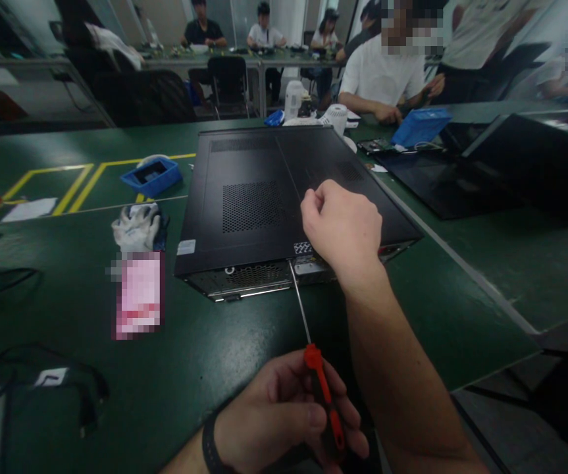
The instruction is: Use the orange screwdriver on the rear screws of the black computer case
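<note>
A black computer case (258,158) lies flat on the green table, its rear panel facing me. My left hand (288,401) is closed around the red and black handle of a screwdriver (324,395). The thin shaft runs up to the rear edge of the case, where its tip meets the panel. On top of the case, near that edge, rests my right hand (345,220), its fingers curled. Whatever those fingers hold, if anything, is hidden beneath the hand. A patterned label (303,248) shows beside the hand.
Left of the case are work gloves (138,227), a pink item (139,289) and a blue tray (153,176). Cables (66,368) lie at the lower left. Black panels (441,184) stand to the right. Across the table a person (382,76) works near a blue box (420,128).
</note>
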`<action>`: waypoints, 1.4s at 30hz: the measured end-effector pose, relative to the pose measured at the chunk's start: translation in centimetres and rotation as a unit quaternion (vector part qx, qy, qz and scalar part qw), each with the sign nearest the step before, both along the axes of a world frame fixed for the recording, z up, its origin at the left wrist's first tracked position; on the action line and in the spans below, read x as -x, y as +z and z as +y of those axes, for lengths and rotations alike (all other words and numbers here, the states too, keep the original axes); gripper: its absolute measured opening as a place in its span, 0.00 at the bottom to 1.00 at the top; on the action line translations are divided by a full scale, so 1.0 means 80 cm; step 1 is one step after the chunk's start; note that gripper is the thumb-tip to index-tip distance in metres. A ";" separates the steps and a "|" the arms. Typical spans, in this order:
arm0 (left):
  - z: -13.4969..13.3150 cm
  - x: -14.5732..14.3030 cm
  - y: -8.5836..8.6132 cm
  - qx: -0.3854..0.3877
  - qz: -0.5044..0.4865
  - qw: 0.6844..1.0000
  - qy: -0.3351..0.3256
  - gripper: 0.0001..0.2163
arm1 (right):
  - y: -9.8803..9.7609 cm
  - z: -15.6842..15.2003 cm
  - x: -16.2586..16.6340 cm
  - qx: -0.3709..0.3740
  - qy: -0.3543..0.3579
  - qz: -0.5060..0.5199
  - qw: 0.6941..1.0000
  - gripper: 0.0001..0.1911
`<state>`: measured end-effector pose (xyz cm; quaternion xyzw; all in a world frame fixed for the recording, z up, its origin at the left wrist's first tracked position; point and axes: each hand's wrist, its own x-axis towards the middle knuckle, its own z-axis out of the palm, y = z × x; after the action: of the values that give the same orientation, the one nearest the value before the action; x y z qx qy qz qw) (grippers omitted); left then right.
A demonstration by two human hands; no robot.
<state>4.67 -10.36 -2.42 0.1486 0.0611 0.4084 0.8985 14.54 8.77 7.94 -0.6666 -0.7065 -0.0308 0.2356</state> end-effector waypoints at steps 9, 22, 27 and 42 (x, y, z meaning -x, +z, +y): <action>-0.001 -0.007 -0.010 -0.010 0.002 1.000 0.010 0.12 | 0.003 -0.001 0.000 0.007 -0.001 0.000 1.000 0.19; 0.003 -0.005 0.000 0.026 0.005 0.999 -0.018 0.15 | 0.002 0.000 0.000 0.009 -0.002 -0.007 1.000 0.19; 0.003 -0.011 -0.009 0.004 0.008 1.000 0.019 0.11 | 0.002 -0.001 0.000 0.006 -0.001 -0.007 1.000 0.19; 0.004 -0.005 -0.007 0.017 0.008 1.000 -0.005 0.13 | 0.002 -0.002 0.000 0.010 -0.002 -0.004 1.000 0.19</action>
<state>5.07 -10.08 -2.97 0.1368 0.0746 0.4014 0.9026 14.51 8.64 8.11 -0.6698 -0.7067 -0.0270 0.2262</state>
